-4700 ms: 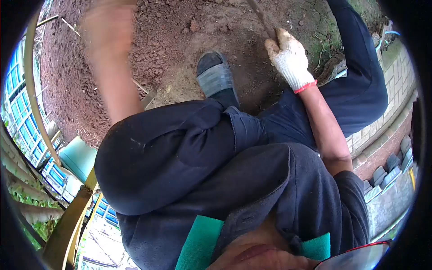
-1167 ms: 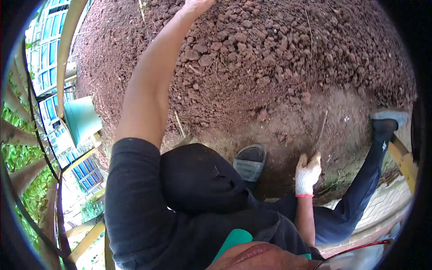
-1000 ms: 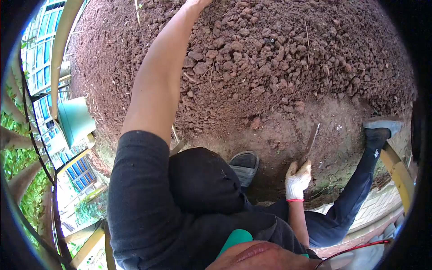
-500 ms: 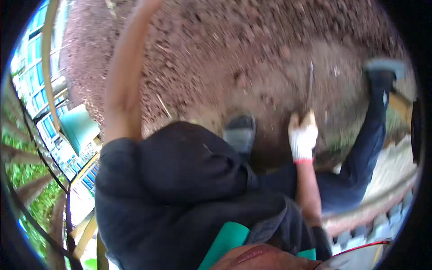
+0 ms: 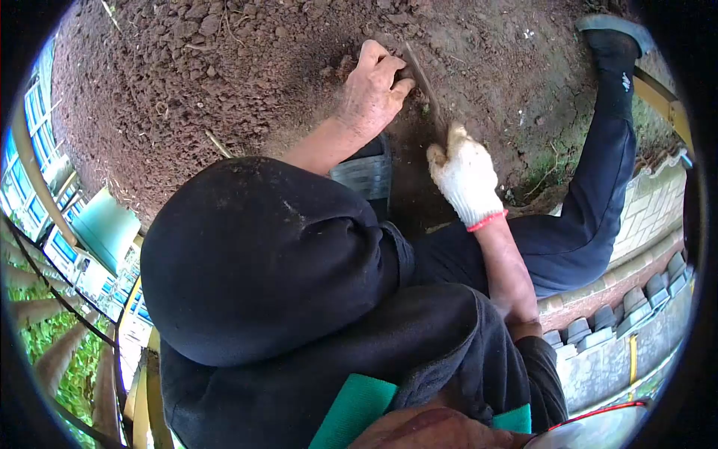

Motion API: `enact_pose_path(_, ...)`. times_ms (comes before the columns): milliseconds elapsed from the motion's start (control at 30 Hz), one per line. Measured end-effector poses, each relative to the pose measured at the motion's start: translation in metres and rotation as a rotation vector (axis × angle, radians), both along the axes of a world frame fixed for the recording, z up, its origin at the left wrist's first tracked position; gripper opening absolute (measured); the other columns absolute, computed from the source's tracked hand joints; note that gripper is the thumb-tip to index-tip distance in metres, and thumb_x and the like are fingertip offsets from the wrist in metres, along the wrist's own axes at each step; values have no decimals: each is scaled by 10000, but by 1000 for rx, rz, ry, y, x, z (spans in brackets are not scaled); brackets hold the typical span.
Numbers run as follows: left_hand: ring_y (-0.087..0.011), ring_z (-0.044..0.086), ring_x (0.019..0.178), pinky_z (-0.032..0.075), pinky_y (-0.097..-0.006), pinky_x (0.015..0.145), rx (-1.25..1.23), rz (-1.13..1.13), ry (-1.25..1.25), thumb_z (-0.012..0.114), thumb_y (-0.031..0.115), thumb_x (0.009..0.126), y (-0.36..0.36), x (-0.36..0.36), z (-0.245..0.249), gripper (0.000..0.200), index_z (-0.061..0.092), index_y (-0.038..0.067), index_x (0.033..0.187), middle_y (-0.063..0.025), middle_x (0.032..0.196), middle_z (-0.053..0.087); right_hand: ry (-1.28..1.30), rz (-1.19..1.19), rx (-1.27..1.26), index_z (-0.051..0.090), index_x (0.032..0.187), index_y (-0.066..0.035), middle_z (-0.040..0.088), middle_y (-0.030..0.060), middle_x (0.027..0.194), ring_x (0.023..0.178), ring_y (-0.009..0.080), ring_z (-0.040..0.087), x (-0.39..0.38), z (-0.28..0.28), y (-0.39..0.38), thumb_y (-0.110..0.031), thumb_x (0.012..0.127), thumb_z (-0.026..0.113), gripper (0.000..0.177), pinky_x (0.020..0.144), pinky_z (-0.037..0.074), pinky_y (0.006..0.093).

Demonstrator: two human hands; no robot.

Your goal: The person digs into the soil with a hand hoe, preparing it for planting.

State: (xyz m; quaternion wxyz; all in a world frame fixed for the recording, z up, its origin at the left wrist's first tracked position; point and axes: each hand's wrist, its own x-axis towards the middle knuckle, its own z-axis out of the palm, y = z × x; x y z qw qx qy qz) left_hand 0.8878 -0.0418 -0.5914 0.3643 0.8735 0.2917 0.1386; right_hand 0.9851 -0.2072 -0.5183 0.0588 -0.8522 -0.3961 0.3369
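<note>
My bare left hand [image 5: 372, 96] is low over the brown soil [image 5: 247, 90], its fingers curled inward. What lies between those fingers, if anything, is hidden. Close by on the right, my right hand [image 5: 467, 176], in a white knitted glove with a red cuff, is closed round the near end of a narrow-bladed hand tool [image 5: 423, 78]. The blade is long, thin and soil-coloured, pointing away from me beside the left fingertips. Its handle is covered by the glove.
My bent left knee [image 5: 254, 247] and a shoe [image 5: 363, 176] are close to the hands. My right leg [image 5: 591, 202] stretches out to the right, near a yellow bar [image 5: 662, 105] and paving [image 5: 651, 213]. A green container [image 5: 108, 224] is at the left.
My left hand has come in from the upper left, down to the soil beside the blade. My gloved hand has shifted left and up in view, still holding the tool.
</note>
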Motion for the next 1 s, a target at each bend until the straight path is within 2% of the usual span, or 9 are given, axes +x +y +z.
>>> enact_pose_path(167,-219,647,715,539,-305,617,-93,59,-7,805,24,738,-3,-5,-3,261,691,-20,968,-119,923,545,-136,-208,540,548,1169,29,650,213,804,699,407,661,1,42,13,-152,820,682,415,645,547,456)
enact_pose_path(233,-216,661,740,545,-301,618,-198,129,-20,801,8,735,-8,-9,-3,263,690,-23,972,-114,889,547,-133,-181,466,563,1071,15,664,231,836,722,402,673,-12,-3,-12,-180,831,663,325,654,549,469)
enact_pose_path(300,-215,673,761,569,-298,639,-172,96,-29,799,-10,732,-9,-13,-8,252,698,-31,962,-124,899,558,31,-47,-159,517,882,-23,652,245,755,724,419,672,-3,-11,-9,-254,846,637,263,659,546,486)
enact_pose_path(433,-220,679,765,591,-297,668,-106,49,91,809,16,735,-5,-17,-1,245,712,-35,954,-138,959,566,-47,-253,453,525,909,-32,612,224,683,614,437,631,-1,41,2,-216,829,671,248,575,525,495)
enact_pose_path(467,-219,680,767,591,-298,669,-100,50,84,810,25,739,-2,-15,-4,246,712,-34,956,-136,958,567,84,-499,408,531,923,-25,613,233,695,630,438,635,-12,39,2,-221,830,669,258,588,527,495)
enact_pose_path(633,-202,689,792,592,-300,675,-213,87,53,819,62,750,-3,-12,-20,252,708,-47,949,-119,958,564,158,-118,-101,527,942,-3,632,256,758,707,463,638,2,25,-7,-223,831,650,275,656,526,517)
enact_pose_path(733,-201,691,766,585,-293,680,-217,92,40,819,45,745,-3,-11,-7,244,706,-46,941,-117,951,561,95,-349,366,525,923,-2,630,262,765,723,460,641,3,67,0,-215,823,659,271,650,523,514)
enact_pose_path(867,-194,675,767,577,-292,685,-177,128,24,813,31,736,-7,-12,-6,236,710,-36,938,-118,946,564,123,-104,-30,507,878,-14,635,243,746,721,448,648,-21,-16,-38,-211,821,663,258,650,523,514)
enact_pose_path(1000,-197,667,763,568,-296,674,-136,129,33,810,40,737,-3,-12,-9,223,720,-31,928,-110,924,578,95,-232,131,528,947,-3,645,248,750,722,440,655,2,62,-7,-205,818,662,275,659,527,511)
